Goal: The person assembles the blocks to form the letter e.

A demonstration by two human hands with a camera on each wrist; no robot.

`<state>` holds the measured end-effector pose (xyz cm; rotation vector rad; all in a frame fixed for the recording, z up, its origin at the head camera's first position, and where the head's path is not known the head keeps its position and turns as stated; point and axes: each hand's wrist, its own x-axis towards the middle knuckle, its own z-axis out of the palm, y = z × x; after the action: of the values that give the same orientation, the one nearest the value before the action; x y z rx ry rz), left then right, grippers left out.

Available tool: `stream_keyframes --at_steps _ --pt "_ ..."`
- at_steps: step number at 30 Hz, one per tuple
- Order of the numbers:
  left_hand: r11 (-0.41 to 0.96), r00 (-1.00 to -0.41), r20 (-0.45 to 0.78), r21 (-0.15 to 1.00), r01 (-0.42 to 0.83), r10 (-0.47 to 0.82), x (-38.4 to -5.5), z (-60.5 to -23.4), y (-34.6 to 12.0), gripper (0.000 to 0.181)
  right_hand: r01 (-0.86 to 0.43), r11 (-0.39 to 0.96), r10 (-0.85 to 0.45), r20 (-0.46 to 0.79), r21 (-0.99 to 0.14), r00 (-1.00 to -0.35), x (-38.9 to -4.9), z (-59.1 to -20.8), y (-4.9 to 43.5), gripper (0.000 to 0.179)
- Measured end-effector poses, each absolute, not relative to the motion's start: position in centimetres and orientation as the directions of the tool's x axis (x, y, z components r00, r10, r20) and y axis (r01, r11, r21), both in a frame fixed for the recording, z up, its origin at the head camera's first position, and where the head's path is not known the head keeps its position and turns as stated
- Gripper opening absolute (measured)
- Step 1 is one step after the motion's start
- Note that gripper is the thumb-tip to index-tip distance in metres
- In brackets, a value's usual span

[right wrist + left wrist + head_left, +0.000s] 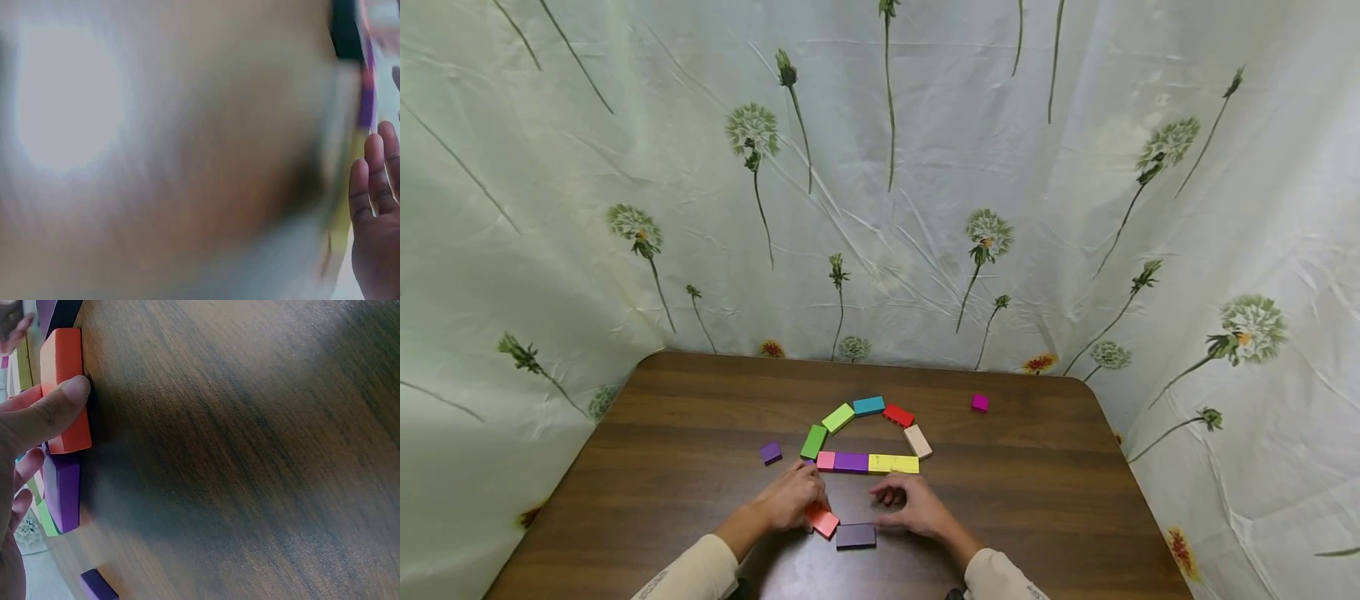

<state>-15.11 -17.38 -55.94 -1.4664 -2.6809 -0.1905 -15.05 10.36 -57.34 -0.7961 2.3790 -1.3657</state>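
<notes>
In the head view my left hand (793, 497) pinches a coral-orange block (823, 522), which lies slanted on the table. The left wrist view shows the thumb on this orange block (70, 422). Just beyond those fingers stands a purple block (61, 490). My right hand (913, 506) hovers beside a dark purple-grey block (856, 536), with no block in its fingers; whether it touches that block is unclear. Farther back, a row has a pink block (826, 461), a purple block (852, 462) and yellow blocks (893, 464).
An arch of blocks rises behind the row: green (813, 442), lime (838, 418), teal (868, 406), red (898, 415) and beige (917, 442). A loose purple block (771, 452) lies left, a magenta block (980, 403) back right. A flowered curtain (880, 208) borders the wooden table (1037, 500).
</notes>
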Motion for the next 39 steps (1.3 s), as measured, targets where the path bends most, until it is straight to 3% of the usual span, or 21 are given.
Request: stream_keyframes --at_steps 8,13,17,26,32,39 --pt "0.571 -0.579 0.079 0.107 0.814 0.811 -15.2 -56.2 -17.3 0.031 -0.265 0.507 -0.193 0.192 -0.821 -0.962 -20.7 -55.9 17.1 0.027" --pt "0.562 -0.571 0.091 0.11 0.82 0.816 -15.1 -56.2 -17.5 0.031 -0.118 0.608 0.03 0.171 -0.785 -0.985 -23.9 -55.9 20.5 0.031" --pt "0.537 -0.544 0.141 0.084 0.839 0.827 -15.3 -56.4 -17.6 0.032 -0.04 0.613 0.149 0.165 -0.789 -0.975 -25.6 -56.2 21.8 0.04" --pt "0.521 -0.533 0.163 0.115 0.846 0.83 -15.2 -56.3 -17.5 0.032 0.089 0.667 0.201 0.063 -0.74 -0.978 -27.1 -56.8 21.7 0.053" --pt "0.486 -0.504 0.207 0.136 0.863 0.838 -15.1 -56.4 -17.5 0.033 0.113 0.729 0.199 0.051 -0.675 -0.979 -27.5 -57.4 21.7 0.043" --pt "0.524 -0.542 0.157 0.144 0.84 0.826 -15.0 -56.1 -17.5 0.032 0.053 0.737 0.159 0.097 -0.674 -0.982 -28.0 -57.7 21.9 0.031"
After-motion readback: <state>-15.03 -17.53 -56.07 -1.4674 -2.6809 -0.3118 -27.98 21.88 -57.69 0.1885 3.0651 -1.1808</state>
